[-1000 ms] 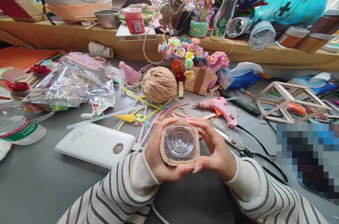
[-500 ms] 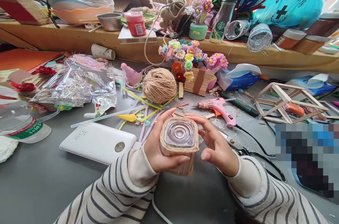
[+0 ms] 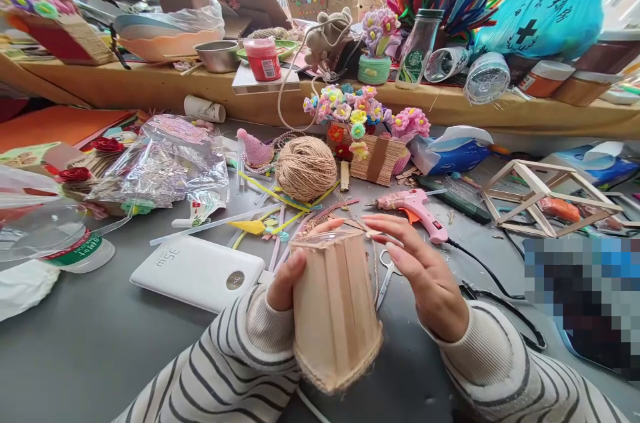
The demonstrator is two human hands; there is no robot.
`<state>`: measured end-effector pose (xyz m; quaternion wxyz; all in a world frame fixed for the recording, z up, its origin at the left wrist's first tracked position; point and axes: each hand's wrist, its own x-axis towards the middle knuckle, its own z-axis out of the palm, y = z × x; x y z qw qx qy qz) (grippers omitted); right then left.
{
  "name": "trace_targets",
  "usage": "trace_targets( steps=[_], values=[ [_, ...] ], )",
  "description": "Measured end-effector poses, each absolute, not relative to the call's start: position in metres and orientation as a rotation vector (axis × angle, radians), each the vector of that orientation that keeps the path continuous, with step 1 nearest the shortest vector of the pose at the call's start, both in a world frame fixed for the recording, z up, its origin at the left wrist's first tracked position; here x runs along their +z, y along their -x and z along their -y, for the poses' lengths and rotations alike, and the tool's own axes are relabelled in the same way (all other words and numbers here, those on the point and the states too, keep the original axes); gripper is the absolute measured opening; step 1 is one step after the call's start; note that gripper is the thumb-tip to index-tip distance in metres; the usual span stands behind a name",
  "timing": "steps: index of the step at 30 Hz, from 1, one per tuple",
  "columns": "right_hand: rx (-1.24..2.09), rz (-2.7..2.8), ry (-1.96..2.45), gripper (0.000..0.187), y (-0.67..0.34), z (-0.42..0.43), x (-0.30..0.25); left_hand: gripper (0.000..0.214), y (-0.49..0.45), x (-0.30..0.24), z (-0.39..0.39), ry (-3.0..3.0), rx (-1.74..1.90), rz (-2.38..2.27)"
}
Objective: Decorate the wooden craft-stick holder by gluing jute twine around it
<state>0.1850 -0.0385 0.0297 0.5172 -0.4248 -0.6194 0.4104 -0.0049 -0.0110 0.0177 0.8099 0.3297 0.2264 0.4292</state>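
While gripped above the grey table [image 3: 75, 356], stick cup [image 3: 333, 309]: pale flat wooden sticks set side by side, twine band round its near, wider end, far end tilted away.
Left hand [image 3: 289, 277]: wrapped round the cup's left side, thumb in front.
Right hand [image 3: 425, 269]: open, fingers straight, tips at the cup's far end, grasping nothing.
Hidden: left fingers behind the cup; scissors [image 3: 387, 271] partly under the right hand.

Both my forearms come in from the near edge in striped sleeves, wrists angled inward. My left hand [image 3: 285, 283] clasps the stick-sided cup [image 3: 333, 306] from its left, thumb on the near face and fingertips over the far rim. My right hand [image 3: 425, 269] lies flat, fingers stretched leftward just beside it.
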Motion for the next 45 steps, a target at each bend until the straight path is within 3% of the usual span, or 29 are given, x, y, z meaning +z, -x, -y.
trace_targets(
  steps=[5, 15, 26, 29, 39, 45],
  values=[
    [0.794, 1.489, 1.049, 0.018, -0.188, 0.038, 0.027, 0.057, 0.004, 0.031, 0.006, -0.641, 0.845, -0.329],
    [0.892, 1.389, 1.015, 0.010, -0.187, 0.031, 0.027, 0.060, 0.005, 0.025, 0.008, -0.593, 0.876, -0.433],
    [1.026, 1.341, 1.021, 0.021, -0.189, 0.032, 0.022, 0.057, 0.004, 0.027, 0.005, -0.511, 0.928, -0.472],
    [0.986, 1.392, 1.027, 0.026, -0.191, 0.032, 0.023, 0.055, 0.006, 0.025, 0.004, -0.496, 0.988, -0.553],
    [0.622, 1.404, 1.151, 0.011, -0.217, 0.022, 0.052, 0.050, -0.004, 0.026, 0.006, -0.493, 1.244, -0.873],
    [0.501, 1.657, 1.285, 0.009, -0.239, 0.011, 0.055, 0.063, -0.003, 0.009, -0.002, -0.834, 1.500, -0.999]
  ],
)
